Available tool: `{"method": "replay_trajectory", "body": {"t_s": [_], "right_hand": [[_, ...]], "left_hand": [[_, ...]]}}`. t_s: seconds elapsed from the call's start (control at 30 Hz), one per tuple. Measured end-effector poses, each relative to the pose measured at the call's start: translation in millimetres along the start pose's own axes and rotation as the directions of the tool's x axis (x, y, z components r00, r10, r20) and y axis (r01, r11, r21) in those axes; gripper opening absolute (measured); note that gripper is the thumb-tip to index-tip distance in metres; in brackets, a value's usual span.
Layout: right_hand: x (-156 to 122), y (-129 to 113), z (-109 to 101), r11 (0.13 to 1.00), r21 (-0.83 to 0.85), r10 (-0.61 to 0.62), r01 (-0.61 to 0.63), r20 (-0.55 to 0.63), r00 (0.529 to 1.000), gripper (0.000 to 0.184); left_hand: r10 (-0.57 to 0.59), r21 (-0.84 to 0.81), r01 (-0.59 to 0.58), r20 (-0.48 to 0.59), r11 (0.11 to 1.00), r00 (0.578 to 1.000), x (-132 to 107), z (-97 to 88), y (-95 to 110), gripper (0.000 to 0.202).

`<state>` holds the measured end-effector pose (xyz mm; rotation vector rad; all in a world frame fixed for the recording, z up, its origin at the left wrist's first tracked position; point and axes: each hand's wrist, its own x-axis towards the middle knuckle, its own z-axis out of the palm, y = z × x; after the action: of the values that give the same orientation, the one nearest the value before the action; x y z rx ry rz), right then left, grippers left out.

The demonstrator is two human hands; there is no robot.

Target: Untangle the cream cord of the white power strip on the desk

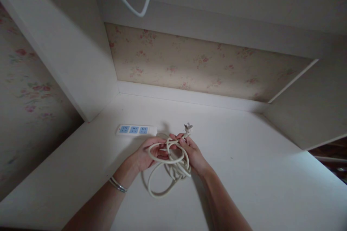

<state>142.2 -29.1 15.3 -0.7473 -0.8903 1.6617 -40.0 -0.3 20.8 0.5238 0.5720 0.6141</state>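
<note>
A cream power cord (176, 168) hangs in loose, tangled loops between my two hands. My left hand (151, 151) is closed around part of the loops, its fingers partly hidden behind the cord. My right hand (191, 151) grips the cord just below its plug (188, 127), whose metal prongs point up and away from me. Left of the plug, a white power strip (135, 130) with three blue socket panels lies flat on the white surface. The cord's run towards the strip is partly hidden behind my left hand.
The white desktop (244, 166) ends at a low back ledge (189, 95) under floral wallpaper (173, 61). White side panels (67, 43) stand at left and right. Overhead are a shelf (217, 14) and a bent pale rod (141, 13).
</note>
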Motion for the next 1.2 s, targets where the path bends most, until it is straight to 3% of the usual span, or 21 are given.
{"method": "replay_trajectory", "body": {"t_s": [0.2, 0.33, 0.5, 0.67, 0.8, 0.9, 1.1, 1.2], "right_hand": [[4.7, -6.9, -2.4, 0.996, 0.075, -0.044, 0.057, -0.155, 0.987, 0.042], [6.8, -9.1, -3.7, 0.994, 0.081, -0.059, 0.077, -0.212, 0.976, 0.031], [8.2, -6.5, -4.3, 0.993, 0.042, -0.095, 0.109, -0.254, 0.962, 0.033], [4.3, -6.8, -7.3, 0.993, -0.032, -0.12, 0.116, -0.167, 0.979, 0.027], [0.4, -6.0, -3.3, 0.985, -0.163, -0.075, 0.062, -0.075, 0.994, 0.029], [-0.5, -5.6, 2.1, 0.983, -0.173, -0.075, 0.068, -0.035, 0.997, 0.031], [2.7, -6.5, 0.6, 0.995, -0.051, -0.089, 0.085, -0.071, 0.994, 0.031], [4.3, -7.2, -3.3, 0.995, -0.038, -0.1, 0.097, -0.119, 0.988, 0.03]], "left_hand": [[0.14, 0.125, -0.139, 0.004, 0.982, 0.99, -3.0, 2.2, -2.5, 0.024], [0.115, 0.136, -0.115, 0.004, 0.984, 0.993, -3.1, 4.2, -2.6, 0.027], [0.121, 0.111, -0.123, 0.023, 0.986, 0.992, 0.1, 0.4, -4.6, 0.027], [0.138, 0.063, -0.14, 0.037, 0.988, 0.99, -1.1, -0.6, -4.1, 0.027], [0.073, 0.038, -0.076, 0.074, 0.996, 0.995, -2.6, 0.9, -0.7, 0.031], [0.055, 0.005, -0.055, 0.062, 0.998, 0.997, -0.7, -0.9, 0.2, 0.028], [0.028, -0.111, -0.019, 0.073, 0.994, 0.997, -0.1, 2.6, 2.9, 0.028], [0.052, -0.125, -0.051, 0.005, 0.991, 0.999, -2.0, 5.4, 3.7, 0.028]]}}
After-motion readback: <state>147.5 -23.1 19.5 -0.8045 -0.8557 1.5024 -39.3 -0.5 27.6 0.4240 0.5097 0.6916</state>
